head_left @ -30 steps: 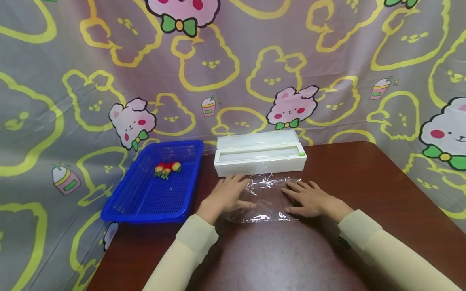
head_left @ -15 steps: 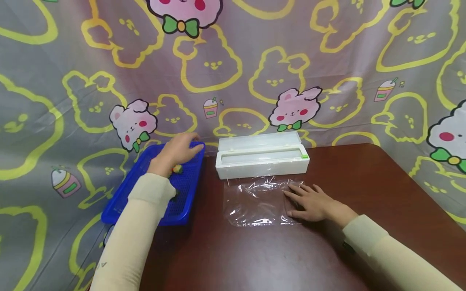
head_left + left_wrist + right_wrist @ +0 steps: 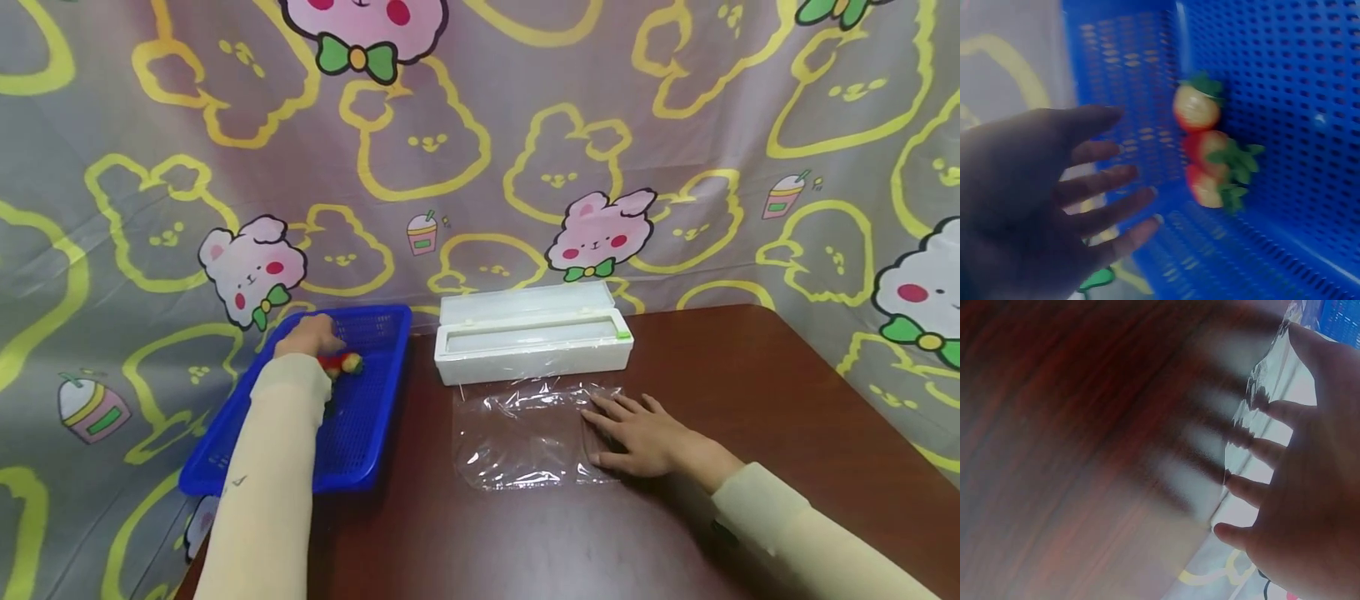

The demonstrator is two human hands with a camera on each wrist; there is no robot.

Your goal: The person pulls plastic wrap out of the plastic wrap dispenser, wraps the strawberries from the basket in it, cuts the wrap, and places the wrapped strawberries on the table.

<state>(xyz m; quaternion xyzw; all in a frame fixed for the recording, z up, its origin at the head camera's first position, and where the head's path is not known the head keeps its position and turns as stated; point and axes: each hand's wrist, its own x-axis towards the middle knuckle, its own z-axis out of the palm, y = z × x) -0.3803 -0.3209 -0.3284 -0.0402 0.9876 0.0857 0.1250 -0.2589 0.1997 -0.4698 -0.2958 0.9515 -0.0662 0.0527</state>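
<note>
My left hand [image 3: 306, 335] is over the far left part of a blue plastic basket [image 3: 356, 446]. In the left wrist view its fingers [image 3: 1113, 209] are spread and extended, with nothing between them. Three strawberries [image 3: 1207, 150], red and pale with green leaves, lie clustered in the basket, a short gap from the fingertips. On the table, a sheet of clear plastic film [image 3: 517, 442] lies spread flat. My right hand [image 3: 637, 435] rests on the film's right edge, fingers spread, and touches that edge in the right wrist view too.
A white cling film box [image 3: 536, 362] with its lid raised stands behind the film, which reaches up to its front. The brown table [image 3: 750, 383] backs onto a patterned cloth [image 3: 495, 175].
My left hand has left the film's left side and moved across to the basket, reaching farther left over it. The right hand has stayed on the film's edge.
</note>
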